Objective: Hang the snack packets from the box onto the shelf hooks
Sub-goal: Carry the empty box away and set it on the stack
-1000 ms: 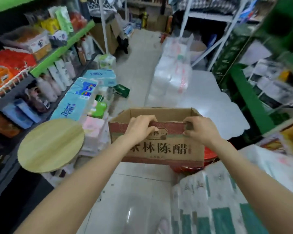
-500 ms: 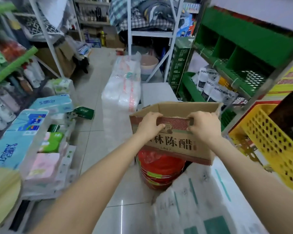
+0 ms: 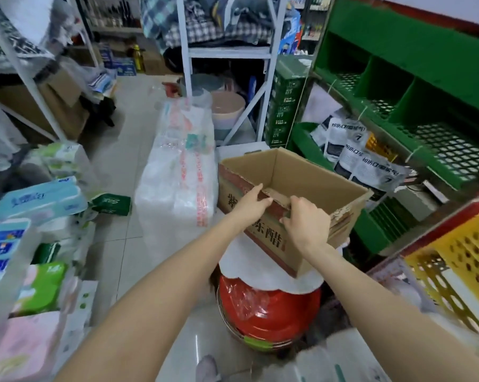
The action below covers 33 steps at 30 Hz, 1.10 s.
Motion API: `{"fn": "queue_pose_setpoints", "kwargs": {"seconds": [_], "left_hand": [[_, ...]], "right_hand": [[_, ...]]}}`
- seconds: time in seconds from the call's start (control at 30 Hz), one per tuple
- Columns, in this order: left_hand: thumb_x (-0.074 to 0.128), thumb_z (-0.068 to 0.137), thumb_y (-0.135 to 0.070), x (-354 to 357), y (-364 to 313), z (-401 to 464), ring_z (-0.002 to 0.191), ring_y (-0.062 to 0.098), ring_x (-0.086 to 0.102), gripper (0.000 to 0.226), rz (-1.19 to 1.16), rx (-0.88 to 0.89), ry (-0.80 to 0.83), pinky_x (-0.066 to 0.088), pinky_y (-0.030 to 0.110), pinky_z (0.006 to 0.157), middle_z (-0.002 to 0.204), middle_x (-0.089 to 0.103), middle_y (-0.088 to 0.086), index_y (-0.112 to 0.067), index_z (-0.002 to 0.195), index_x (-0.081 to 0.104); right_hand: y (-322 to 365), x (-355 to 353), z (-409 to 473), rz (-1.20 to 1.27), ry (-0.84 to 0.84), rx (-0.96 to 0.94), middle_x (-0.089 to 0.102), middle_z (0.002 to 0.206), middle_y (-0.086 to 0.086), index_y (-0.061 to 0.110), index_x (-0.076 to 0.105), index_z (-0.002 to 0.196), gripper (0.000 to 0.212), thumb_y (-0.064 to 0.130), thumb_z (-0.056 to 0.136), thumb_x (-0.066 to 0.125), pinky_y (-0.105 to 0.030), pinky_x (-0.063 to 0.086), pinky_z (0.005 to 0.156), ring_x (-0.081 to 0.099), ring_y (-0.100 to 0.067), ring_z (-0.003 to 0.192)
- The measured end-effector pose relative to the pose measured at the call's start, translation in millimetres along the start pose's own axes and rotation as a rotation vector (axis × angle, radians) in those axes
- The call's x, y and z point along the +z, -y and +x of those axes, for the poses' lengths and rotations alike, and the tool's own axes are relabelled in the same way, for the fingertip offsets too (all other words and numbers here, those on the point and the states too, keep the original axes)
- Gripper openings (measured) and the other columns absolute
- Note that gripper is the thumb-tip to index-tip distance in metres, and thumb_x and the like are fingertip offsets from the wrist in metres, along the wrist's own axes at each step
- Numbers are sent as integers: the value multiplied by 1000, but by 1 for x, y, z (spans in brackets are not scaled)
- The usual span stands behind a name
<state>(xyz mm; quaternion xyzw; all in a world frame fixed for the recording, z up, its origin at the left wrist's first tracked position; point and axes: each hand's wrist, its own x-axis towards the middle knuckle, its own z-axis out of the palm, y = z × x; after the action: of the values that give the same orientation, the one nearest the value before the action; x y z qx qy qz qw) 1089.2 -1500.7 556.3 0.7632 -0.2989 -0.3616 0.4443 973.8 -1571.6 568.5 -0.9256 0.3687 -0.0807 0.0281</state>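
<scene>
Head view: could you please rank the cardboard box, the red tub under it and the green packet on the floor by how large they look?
1. cardboard box, held at its near rim by both hands.
2. red tub; partly covered and nearer the camera, so its rank against the box is unsure.
3. green packet, clearly smallest, though it lies farther away.

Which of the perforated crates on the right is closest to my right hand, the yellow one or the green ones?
The yellow crate, low at the right edge just beside your right forearm. The green shelf bins sit higher and farther back, beyond the cardboard box that your right hand grips.
</scene>
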Motion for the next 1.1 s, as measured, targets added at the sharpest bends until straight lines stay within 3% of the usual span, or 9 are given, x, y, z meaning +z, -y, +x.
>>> {"fn": "queue_pose_setpoints", "kwargs": {"seconds": [0.2, 0.37, 0.53, 0.63, 0.73, 0.83, 0.93, 1.03, 1.1], "left_hand": [[46, 98, -21, -36, 17, 96, 137, 20, 33, 59, -102, -82, 2, 27, 37, 114, 151, 32, 1, -21, 151, 19], [40, 97, -15, -43, 35, 162, 119, 22, 54, 45, -230, -170, 20, 42, 42, 104, 131, 55, 0, -25, 141, 38], [39, 98, -26, -38, 58, 203, 129, 25, 44, 55, -259, -298, 25, 39, 43, 107, 148, 39, 4, -31, 149, 21], [37, 100, -22, -37, 58, 218, 115, 23, 51, 56, -317, -355, 16, 45, 36, 98, 141, 42, 5, -27, 151, 15], [34, 100, -20, -33, 67, 234, 127, 28, 44, 55, -335, -398, -42, 40, 41, 106, 150, 34, 7, -27, 151, 15], [32, 99, -18, -29, 81, 247, 128, 32, 43, 54, -362, -429, -123, 39, 43, 106, 150, 34, 8, -28, 150, 18], [30, 100, -18, -29, 80, 253, 119, 26, 48, 52, -426, -451, -200, 43, 42, 101, 148, 37, 4, -32, 149, 21], [28, 101, -17, -32, 78, 260, 114, 20, 48, 48, -469, -462, -256, 44, 41, 101, 146, 40, 2, -29, 148, 26], [27, 102, -15, -34, 76, 262, 106, 18, 50, 48, -477, -474, -262, 47, 36, 89, 141, 43, 2, -28, 148, 26]], "right_hand": [[29, 51, 84, 13, 4, 59, 62, 99, -6, 14, 52, 97, 18, 26, 88, 60, -34, 43, 65, 62, -31, 89], [38, 99, 136, 15, 32, 110, 60, 99, -5, 16, 50, 100, 14, 25, 90, 56, -33, 41, 63, 63, -31, 86], [44, 136, 159, 18, 89, 105, 56, 103, -7, 14, 49, 103, 20, 21, 88, 59, -32, 32, 57, 62, -32, 83], [42, 160, 169, 40, 89, 106, 57, 100, -7, 15, 50, 102, 23, 23, 86, 63, -31, 32, 55, 62, -29, 76], [41, 183, 185, 66, 158, 57, 57, 101, -5, 15, 49, 104, 21, 25, 89, 59, -30, 36, 58, 62, -25, 82], [41, 197, 200, 274, 335, 31, 62, 102, -7, 12, 53, 106, 19, 22, 90, 54, -29, 36, 63, 61, -27, 91], [35, 200, 211, 641, 522, 63, 65, 109, -6, 13, 54, 119, 33, 14, 86, 58, -27, 42, 69, 61, -24, 97], [32, 198, 221, 833, 595, 55, 61, 123, -2, 15, 45, 136, 57, 9, 83, 65, -24, 44, 80, 58, -16, 108], [32, 198, 228, 877, 606, 33, 59, 125, -1, 14, 40, 141, 66, 7, 82, 67, -22, 41, 82, 55, -14, 111]]}}
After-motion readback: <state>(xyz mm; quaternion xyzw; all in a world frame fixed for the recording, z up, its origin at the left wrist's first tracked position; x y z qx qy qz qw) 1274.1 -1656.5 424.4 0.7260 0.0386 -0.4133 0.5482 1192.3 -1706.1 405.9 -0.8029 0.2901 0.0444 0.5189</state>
